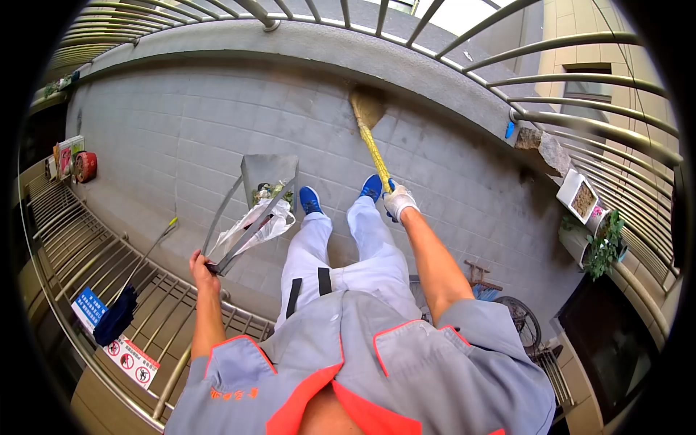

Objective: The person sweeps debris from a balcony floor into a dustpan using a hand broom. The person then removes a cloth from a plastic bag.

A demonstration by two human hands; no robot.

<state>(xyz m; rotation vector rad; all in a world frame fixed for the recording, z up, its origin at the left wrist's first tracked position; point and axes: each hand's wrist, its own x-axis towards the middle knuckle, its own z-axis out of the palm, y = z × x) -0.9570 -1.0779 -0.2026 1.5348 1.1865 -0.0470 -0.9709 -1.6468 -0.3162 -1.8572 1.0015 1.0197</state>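
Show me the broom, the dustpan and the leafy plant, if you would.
Broom [373,150]: head view, on its yellow handle.
Dustpan [268,169]: head view, on its bare gray scoop.
Leafy plant [603,251]: head view, on its leaves.

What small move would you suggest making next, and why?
I would probably draw the broom slightly toward the dustpan: the right hand holds it with its bristles near the low wall, away from the pan, while the left hand holds the dustpan, which has litter in it.
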